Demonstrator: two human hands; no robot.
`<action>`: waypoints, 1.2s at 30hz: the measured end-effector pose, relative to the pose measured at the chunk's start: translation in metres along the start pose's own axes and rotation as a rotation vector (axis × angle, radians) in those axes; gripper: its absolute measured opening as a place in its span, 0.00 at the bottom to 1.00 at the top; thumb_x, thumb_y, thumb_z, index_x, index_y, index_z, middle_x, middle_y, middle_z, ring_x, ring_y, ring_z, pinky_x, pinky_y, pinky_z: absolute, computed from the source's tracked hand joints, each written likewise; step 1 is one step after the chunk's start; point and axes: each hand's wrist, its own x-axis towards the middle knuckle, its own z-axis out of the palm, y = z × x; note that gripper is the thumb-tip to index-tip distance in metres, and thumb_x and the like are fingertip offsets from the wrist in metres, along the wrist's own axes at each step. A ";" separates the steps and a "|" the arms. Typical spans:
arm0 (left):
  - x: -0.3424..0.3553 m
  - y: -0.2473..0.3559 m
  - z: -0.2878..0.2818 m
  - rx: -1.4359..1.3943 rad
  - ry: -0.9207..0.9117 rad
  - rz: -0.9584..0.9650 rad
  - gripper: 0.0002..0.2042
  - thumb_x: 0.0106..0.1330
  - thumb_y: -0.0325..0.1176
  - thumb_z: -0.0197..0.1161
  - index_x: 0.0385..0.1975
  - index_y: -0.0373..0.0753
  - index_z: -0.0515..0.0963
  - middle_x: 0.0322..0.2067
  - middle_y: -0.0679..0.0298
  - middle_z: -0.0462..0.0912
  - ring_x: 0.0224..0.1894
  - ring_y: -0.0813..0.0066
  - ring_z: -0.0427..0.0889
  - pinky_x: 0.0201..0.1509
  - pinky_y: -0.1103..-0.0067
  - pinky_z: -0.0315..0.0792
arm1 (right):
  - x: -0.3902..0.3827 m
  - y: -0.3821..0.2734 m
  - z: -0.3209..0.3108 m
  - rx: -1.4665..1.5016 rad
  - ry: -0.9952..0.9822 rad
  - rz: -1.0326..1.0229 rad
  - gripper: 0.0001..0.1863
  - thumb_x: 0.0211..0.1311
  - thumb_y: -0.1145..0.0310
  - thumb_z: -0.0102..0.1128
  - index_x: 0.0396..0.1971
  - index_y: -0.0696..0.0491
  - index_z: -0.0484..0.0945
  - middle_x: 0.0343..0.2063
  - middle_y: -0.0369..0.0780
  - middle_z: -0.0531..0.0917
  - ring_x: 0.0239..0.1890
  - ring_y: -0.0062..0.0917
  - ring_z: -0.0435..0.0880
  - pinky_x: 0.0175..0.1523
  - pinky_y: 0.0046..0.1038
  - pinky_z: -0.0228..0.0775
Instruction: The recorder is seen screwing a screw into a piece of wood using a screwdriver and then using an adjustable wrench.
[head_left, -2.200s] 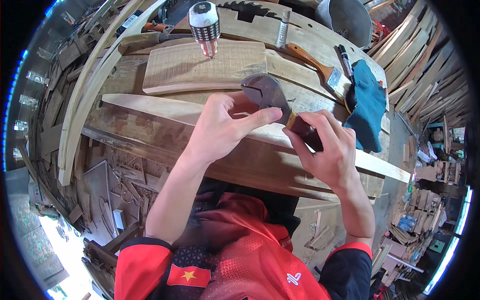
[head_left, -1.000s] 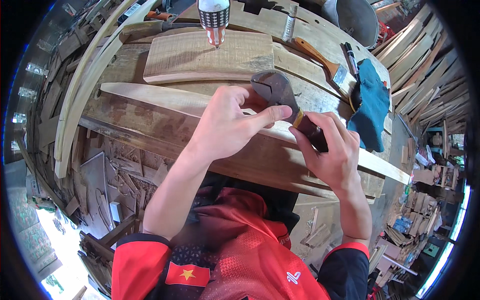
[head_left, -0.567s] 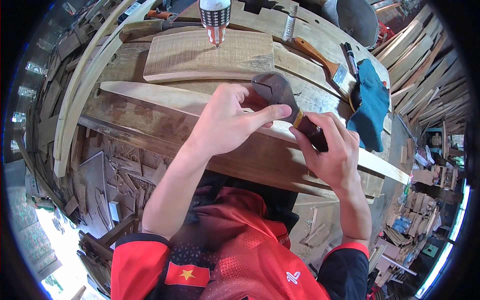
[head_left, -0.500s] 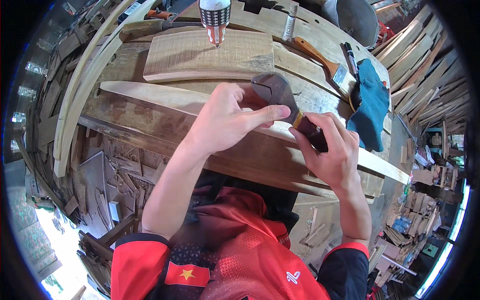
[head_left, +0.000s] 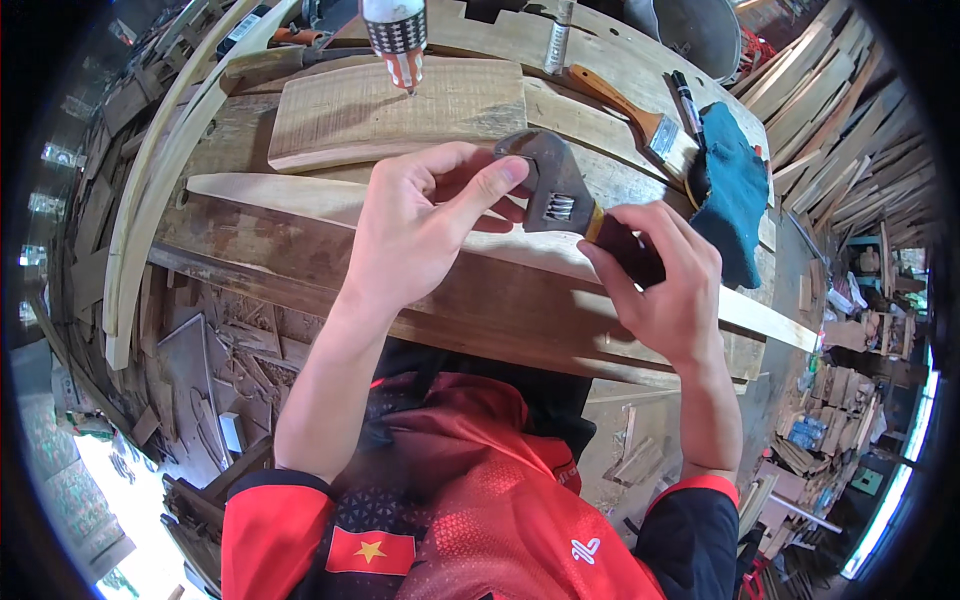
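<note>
An adjustable wrench [head_left: 560, 180] is held up above the workbench between my two hands, its dark metal head to the left and its worm screw showing. My right hand [head_left: 672, 285] is wrapped round the dark handle, just past a yellowish band. At the jaw end, my left hand [head_left: 415, 225] is closed, the thumb pressed on the jaw; its other fingers are partly hidden behind. Under the hands a long pale wood strip [head_left: 270, 195] lies across the bench. Beyond it is a thick wooden board [head_left: 400, 125].
A bottle [head_left: 395, 35] with a star-patterned band stands over the board. To the right are a paintbrush [head_left: 625, 105], a black marker [head_left: 687, 100] and a teal cloth [head_left: 735, 195]. Bent wood strips [head_left: 125, 260] rise at the left; stacked slats [head_left: 830, 110] lie at the right.
My left thumb has moved off the worm screw area up to the jaw, so the screw now shows. The wrench has turned slightly in my grip. The right hand still holds the handle.
</note>
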 end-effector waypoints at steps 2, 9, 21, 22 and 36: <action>-0.001 -0.003 0.006 -0.075 0.039 -0.056 0.11 0.74 0.33 0.66 0.43 0.30 0.85 0.35 0.62 0.89 0.35 0.78 0.87 0.42 0.80 0.81 | 0.004 0.002 -0.003 0.067 -0.057 0.078 0.16 0.57 0.70 0.75 0.43 0.55 0.79 0.29 0.43 0.83 0.29 0.41 0.84 0.34 0.34 0.76; -0.001 -0.018 0.011 -0.085 0.092 -0.036 0.11 0.73 0.33 0.68 0.42 0.28 0.85 0.35 0.62 0.88 0.34 0.80 0.86 0.41 0.82 0.80 | 0.033 0.006 -0.011 0.441 -0.403 0.373 0.19 0.69 0.62 0.63 0.51 0.60 0.78 0.27 0.44 0.84 0.28 0.28 0.83 0.37 0.31 0.74; 0.002 -0.020 0.010 0.028 0.116 0.060 0.11 0.73 0.32 0.68 0.43 0.29 0.86 0.35 0.64 0.89 0.35 0.82 0.85 0.43 0.84 0.77 | 0.051 0.009 -0.002 0.398 -0.485 0.348 0.19 0.69 0.59 0.66 0.44 0.63 0.82 0.26 0.45 0.84 0.27 0.24 0.82 0.35 0.32 0.74; 0.003 -0.021 0.010 0.027 0.113 0.055 0.11 0.73 0.33 0.68 0.43 0.29 0.86 0.35 0.64 0.89 0.36 0.82 0.85 0.43 0.84 0.77 | 0.049 0.008 -0.001 0.368 -0.445 0.316 0.19 0.68 0.59 0.66 0.42 0.63 0.82 0.26 0.47 0.84 0.27 0.26 0.82 0.35 0.33 0.74; 0.004 -0.019 0.010 0.034 0.112 0.012 0.11 0.73 0.33 0.68 0.43 0.29 0.86 0.33 0.65 0.88 0.35 0.83 0.84 0.43 0.84 0.76 | 0.047 0.010 0.004 0.655 -0.532 0.618 0.20 0.66 0.56 0.72 0.42 0.59 0.84 0.24 0.36 0.85 0.23 0.15 0.81 0.29 0.20 0.73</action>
